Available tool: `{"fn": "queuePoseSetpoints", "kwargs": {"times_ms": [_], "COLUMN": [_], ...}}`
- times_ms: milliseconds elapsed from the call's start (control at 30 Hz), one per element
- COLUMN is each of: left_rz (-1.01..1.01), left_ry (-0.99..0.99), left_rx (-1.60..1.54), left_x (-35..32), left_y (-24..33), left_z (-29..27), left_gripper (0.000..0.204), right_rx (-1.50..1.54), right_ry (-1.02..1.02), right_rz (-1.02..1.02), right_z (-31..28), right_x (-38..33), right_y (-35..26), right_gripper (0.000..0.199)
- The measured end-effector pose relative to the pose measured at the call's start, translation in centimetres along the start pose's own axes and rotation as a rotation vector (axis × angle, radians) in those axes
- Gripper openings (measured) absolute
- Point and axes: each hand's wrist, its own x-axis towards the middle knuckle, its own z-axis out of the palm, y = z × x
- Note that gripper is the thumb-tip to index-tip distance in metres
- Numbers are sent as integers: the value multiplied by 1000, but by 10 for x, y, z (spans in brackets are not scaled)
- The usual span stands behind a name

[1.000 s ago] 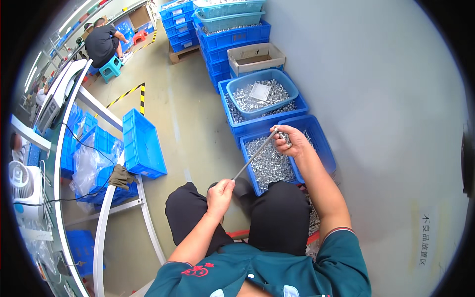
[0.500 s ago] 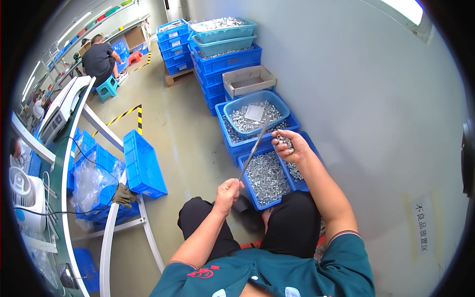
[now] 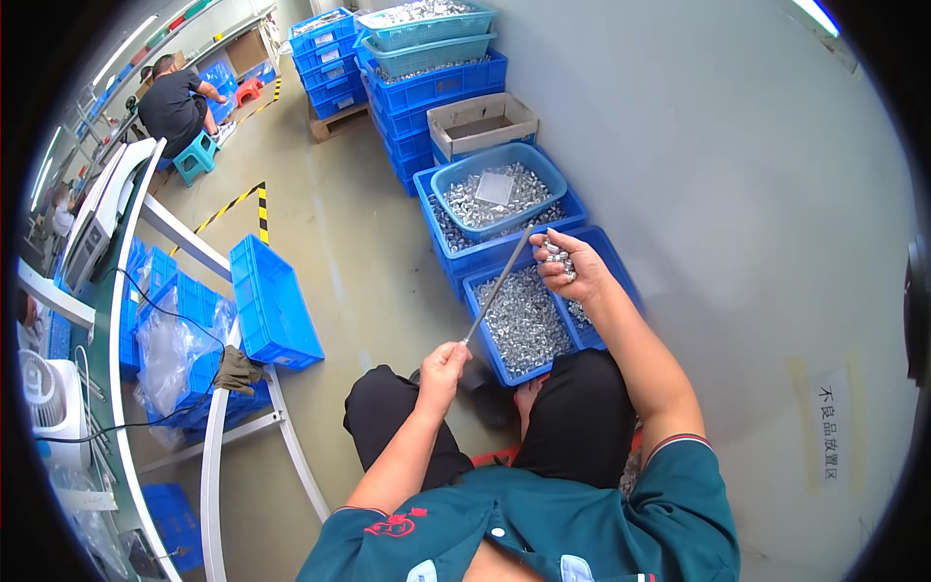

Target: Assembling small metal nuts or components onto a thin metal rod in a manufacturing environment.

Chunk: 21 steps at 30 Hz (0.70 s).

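Note:
My left hand grips the lower end of a thin metal rod that slants up to the right. My right hand is at the rod's upper end, cupped around a handful of small silver metal parts. Both hands hover over a blue bin full of the same silver parts, which stands on the floor in front of my knees. I sit with dark trousers and a teal shirt.
Behind it, a light-blue basin of parts sits in another blue bin, then a cardboard box and stacked blue crates. An empty blue crate and a white-framed bench stand left. A person sits far back. Grey wall at right.
The view has tilted so the bins sit lower and nearer. My right hand has risen slightly along the rod's top; the left hand keeps its grip on the lower end.

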Motion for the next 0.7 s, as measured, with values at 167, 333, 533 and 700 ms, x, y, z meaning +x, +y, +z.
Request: {"fn": "queuePoseSetpoints", "kwargs": {"times_ms": [167,333,533,700], "left_rz": [19,18,-7,17], "left_ry": [25,28,48,82], "left_rx": [45,70,132,240], "left_x": [-2,-2,-1,-1], "left_y": [-4,-5,-9,-12], "left_z": [-6,-7,-13,-16], "left_gripper": [24,25,25,25], "right_rx": [31,59,37,21], "right_ry": [-30,-22,-4,108], "right_rz": [39,48,36,-6], "right_z": [0,-4,-6,-11], "right_x": [2,6,11,14], "right_y": [1,2,2,1], "right_gripper": [24,23,22,29]}}
